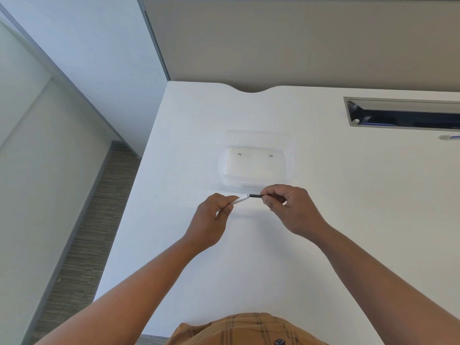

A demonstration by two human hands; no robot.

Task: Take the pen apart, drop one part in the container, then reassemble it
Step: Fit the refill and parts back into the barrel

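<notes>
My left hand [213,216] grips a white pen barrel [241,199] whose open end points right. My right hand [288,207] pinches a black pen part [256,195] that points left at the barrel. The two ends sit almost tip to tip, with a very small gap between them. Both hands hover above the white table, just in front of a clear plastic container [292,168]. The container holds nothing but a few small dark specks on its floor. Most of each pen part is hidden inside my fingers.
A recessed cable tray [403,113] with a metal rim is set into the table at the back right. Another pen [449,137] lies on the table near the right edge. The table's left edge [139,190] drops to a carpeted floor. A partition wall stands behind.
</notes>
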